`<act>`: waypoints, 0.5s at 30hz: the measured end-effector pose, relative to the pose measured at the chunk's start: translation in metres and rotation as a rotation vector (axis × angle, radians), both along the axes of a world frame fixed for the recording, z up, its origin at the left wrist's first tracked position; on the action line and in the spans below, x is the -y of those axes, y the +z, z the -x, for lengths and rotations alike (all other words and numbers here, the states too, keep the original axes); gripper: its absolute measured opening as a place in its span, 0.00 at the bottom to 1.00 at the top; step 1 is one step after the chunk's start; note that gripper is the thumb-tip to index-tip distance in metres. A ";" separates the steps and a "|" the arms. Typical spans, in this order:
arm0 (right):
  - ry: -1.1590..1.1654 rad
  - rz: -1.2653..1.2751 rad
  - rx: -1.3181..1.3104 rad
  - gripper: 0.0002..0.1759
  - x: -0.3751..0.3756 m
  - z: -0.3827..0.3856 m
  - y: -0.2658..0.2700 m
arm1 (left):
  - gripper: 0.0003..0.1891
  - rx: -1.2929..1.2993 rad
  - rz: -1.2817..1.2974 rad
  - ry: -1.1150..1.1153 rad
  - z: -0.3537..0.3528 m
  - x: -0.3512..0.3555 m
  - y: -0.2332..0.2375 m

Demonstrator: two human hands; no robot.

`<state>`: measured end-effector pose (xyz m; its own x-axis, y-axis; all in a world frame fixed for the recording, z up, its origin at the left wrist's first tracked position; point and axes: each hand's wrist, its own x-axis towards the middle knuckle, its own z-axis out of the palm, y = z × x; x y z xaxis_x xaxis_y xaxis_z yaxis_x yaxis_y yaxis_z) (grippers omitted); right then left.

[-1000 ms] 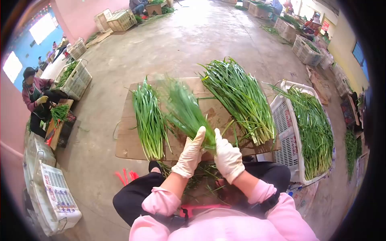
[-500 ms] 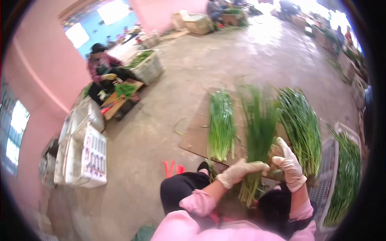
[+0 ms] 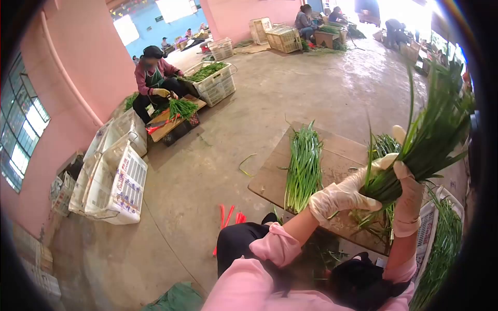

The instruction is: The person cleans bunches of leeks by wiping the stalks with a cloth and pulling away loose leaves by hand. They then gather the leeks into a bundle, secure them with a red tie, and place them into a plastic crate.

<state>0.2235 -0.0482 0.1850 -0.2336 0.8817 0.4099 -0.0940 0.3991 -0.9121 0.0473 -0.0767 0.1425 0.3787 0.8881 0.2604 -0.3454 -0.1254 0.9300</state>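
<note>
Both of my gloved hands grip a loose bunch of garlic chives [image 3: 433, 137], raised at the right and tilted with its leaves fanning up and rightward. My left hand [image 3: 347, 194] wraps round the lower part from the left. On the other side my right hand [image 3: 407, 197] closes round the same stems; part of its fingers is hidden by leaves. Below lies a brown board [image 3: 270, 179], bearing a neat pile of chives [image 3: 304, 168]. Another pile [image 3: 385, 147] is partly covered by my hands and the held bunch.
At the far right stands a crate filled with chives [image 3: 441, 243]. Red strips [image 3: 225, 215] lie on the floor by my knee. White crates [image 3: 122, 181] line the left wall. A co-worker [image 3: 155, 78] sits at a low board beside a full crate [image 3: 218, 85].
The bunch has moved up and to the right, tipping from upright to slanted. Both hands went with it, the right one now closed round the stems. The view has turned somewhat.
</note>
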 end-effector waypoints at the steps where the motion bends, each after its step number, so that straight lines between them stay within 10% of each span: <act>1: 0.021 0.098 -0.106 0.12 0.004 0.003 0.011 | 0.58 -0.119 -0.103 0.134 -0.001 -0.005 -0.011; 7: 0.202 0.414 -0.095 0.22 0.003 0.007 -0.033 | 0.77 -0.495 -0.238 0.505 -0.022 -0.016 -0.051; 9: 0.281 0.605 -0.064 0.21 0.024 0.009 0.007 | 0.65 -0.184 -0.155 0.295 -0.027 -0.015 -0.062; 11: 0.398 0.147 0.132 0.22 0.003 0.006 0.003 | 0.52 -0.077 -0.011 0.162 -0.025 -0.004 -0.049; 15: 0.403 0.019 0.151 0.50 0.023 0.011 0.046 | 0.32 -0.063 0.182 0.211 -0.034 0.026 -0.032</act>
<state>0.2127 -0.0712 0.2308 -0.6168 0.7151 0.3290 -0.1040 0.3404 -0.9345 0.0811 -0.1030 0.1108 0.1912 0.9790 0.0709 -0.2704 -0.0169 0.9626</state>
